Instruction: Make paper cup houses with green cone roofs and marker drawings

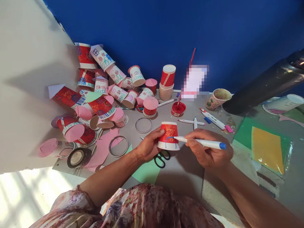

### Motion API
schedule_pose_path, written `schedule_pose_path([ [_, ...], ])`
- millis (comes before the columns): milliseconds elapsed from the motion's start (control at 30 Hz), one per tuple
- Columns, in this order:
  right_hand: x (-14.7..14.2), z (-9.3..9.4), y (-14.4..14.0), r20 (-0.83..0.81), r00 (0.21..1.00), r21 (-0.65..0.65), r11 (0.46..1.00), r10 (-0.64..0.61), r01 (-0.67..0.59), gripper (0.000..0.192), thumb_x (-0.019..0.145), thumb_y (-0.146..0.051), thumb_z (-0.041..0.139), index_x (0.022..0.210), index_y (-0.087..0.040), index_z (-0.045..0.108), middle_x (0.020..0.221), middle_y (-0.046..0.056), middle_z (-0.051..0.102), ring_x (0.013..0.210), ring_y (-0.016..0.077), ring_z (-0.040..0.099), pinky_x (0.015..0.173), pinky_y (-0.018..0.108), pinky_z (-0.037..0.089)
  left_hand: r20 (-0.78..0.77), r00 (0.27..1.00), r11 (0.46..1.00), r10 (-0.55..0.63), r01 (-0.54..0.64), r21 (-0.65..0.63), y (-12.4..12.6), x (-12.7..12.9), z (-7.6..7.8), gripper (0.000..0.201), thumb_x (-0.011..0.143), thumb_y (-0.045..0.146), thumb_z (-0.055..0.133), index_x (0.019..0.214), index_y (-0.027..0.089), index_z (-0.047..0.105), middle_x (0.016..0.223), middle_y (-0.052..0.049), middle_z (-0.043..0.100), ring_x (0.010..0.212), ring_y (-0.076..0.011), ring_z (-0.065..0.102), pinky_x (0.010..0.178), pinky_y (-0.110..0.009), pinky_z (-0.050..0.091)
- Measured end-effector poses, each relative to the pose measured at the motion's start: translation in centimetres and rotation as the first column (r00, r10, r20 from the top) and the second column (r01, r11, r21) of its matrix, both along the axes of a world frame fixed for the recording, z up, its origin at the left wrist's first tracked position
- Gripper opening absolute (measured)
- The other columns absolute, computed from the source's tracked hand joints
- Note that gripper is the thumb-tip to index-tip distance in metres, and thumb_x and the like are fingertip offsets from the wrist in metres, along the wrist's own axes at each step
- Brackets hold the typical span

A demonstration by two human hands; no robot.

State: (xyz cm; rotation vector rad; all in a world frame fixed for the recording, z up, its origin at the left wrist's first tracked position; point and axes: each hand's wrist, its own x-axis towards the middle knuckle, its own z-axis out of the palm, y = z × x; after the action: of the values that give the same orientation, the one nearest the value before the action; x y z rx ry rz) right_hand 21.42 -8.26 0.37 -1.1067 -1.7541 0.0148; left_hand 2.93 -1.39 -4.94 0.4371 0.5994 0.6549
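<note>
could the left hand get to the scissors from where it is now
Probably yes: the scissors lie just below the left hand with nothing over them, but that hand is holding the red cup and would need to let go first.

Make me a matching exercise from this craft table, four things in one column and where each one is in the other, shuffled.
Things:
1. red paper cup
2. blue marker
3. scissors
4. stack of cups

Places:
A. on the table under the cup
B. held upside down in the left hand
C. standing near the blue wall
D. in the right hand, tip on the cup

Pairs: 1-B, 2-D, 3-A, 4-C
</note>
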Motion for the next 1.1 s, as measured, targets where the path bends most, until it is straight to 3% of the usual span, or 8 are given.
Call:
schedule_pose_path([
  [533,0.10,0.18,-0.21,-0.026,0.999,-0.099,0.994,-0.038,0.036,0.017,0.093,-0.017,0.058,0.079,-0.021,0.067,0.059,-0.001,0.069,0.048,0.0140,0.061,0.047,0.026,0.044,0.007,1.000,0.999,-0.011,0.011,-0.045,0.12,-0.06,0.05,0.019,0.088,0.020,0.067,0.104,0.011,0.070,0.091,-0.010,0.077,0.076,-0.0192,0.073,0.077,-0.031,0.059],
  [767,0.21,-0.14,-0.42,-0.064,0.996,-0.101,0.993,-0.061,0.054,0.016,0.094,-0.019,0.059,0.081,-0.022,0.066,0.062,-0.001,0.069,0.050,0.0139,0.061,0.048,0.026,0.044,0.001,0.999,0.999,-0.035,0.035,-0.031,0.23,-0.10,-0.25,0.020,0.088,0.025,0.068,0.102,0.011,0.069,0.092,-0.011,0.077,0.081,-0.0228,0.074,0.078,-0.035,0.059],
  [1100,-0.28,-0.21,-0.05,-0.005,0.997,-0.029,0.996,0.082,-0.082,0.009,0.091,-0.016,0.061,0.089,-0.020,0.068,0.068,0.001,0.073,0.054,0.0148,0.064,0.053,0.027,0.048,-0.002,0.999,0.998,-0.044,0.044,0.040,-0.04,0.15,-0.04,0.031,0.081,0.028,0.077,0.107,0.012,0.070,0.096,-0.009,0.076,0.085,-0.0208,0.072,0.080,-0.031,0.058],
])
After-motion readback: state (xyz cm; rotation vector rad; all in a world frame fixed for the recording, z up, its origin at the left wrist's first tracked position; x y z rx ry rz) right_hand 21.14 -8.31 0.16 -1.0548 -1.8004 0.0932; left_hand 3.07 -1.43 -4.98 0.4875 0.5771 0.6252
